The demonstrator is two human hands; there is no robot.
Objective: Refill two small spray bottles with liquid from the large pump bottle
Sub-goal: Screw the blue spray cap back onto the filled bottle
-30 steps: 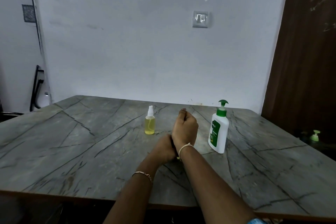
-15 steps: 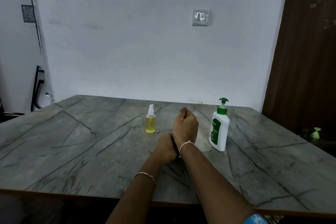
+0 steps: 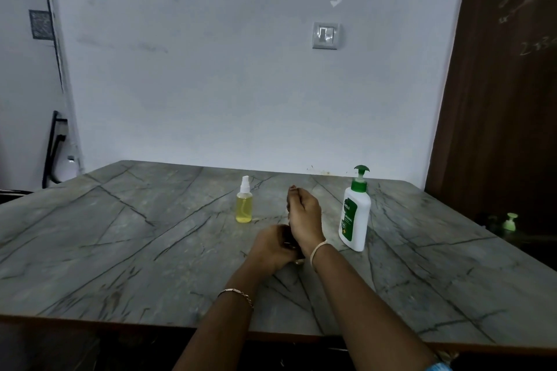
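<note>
A white pump bottle (image 3: 354,214) with a green pump head and a green label stands upright on the grey, dark-veined worktop (image 3: 120,235), toward its far right part. To the left of the pump bottle, well apart from it, a small clear spray bottle (image 3: 244,205) stands upright, holding yellow liquid up to its shoulder and closed by a white sprayer top. Only this one small spray bottle shows plainly.

Both hands sit between the two bottles, nearer the pump bottle. The right hand (image 3: 304,214) is raised just left of the pump bottle, its back to the camera and its fingers curled inward; what its grip closes on, if anything, is hidden, so I cannot tell. The left hand (image 3: 272,245) lies lower and left of the pump bottle's base, pressed against the right wrist, fingers curled around something dark that is mostly covered; I cannot tell what its grip holds. A thin gold bracelet (image 3: 238,294) circles the left forearm and a pale band (image 3: 318,250) the right wrist.

Behind the pump bottle rises a pale wall (image 3: 211,84), with a light switch (image 3: 325,35) above and slightly left of it. Right of the pump bottle stands a dark brown door (image 3: 506,99), and low beside it a small green object (image 3: 510,221), too blurred to identify.
</note>
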